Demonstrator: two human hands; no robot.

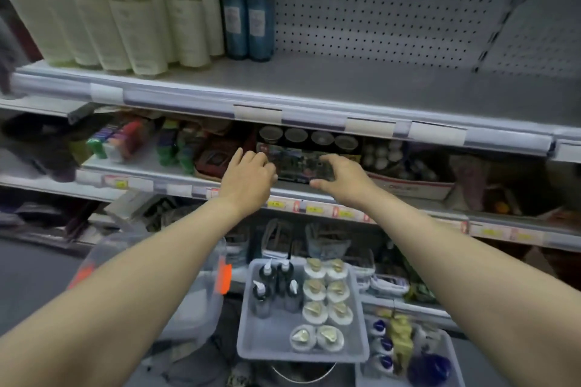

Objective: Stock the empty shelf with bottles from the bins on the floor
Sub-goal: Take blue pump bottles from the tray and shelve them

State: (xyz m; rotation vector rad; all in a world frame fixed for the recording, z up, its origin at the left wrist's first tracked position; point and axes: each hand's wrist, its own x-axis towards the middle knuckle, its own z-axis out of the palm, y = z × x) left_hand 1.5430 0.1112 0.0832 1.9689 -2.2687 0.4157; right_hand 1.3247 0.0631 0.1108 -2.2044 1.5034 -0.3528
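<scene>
Both arms reach to the middle shelf. My left hand (pixel 250 174) and my right hand (pixel 341 177) grip the two ends of a clear-fronted dark box (pixel 298 163) with round lids on top. The upper shelf (pixel 361 88) carries pale green bottles (pixel 125 19) at the left and two blue pump bottles (pixel 246 16) beside them; its right part is bare. On the floor stands a grey bin (pixel 267 336) with dark pump bottles (pixel 273 283) and several white-capped bottles (pixel 327 298).
A second bin (pixel 449 352) at the lower right holds white, yellow and blue bottles. A clear lidded container with orange clips (pixel 201 286) sits left of the grey bin. The middle shelf is packed with assorted goods either side of the box.
</scene>
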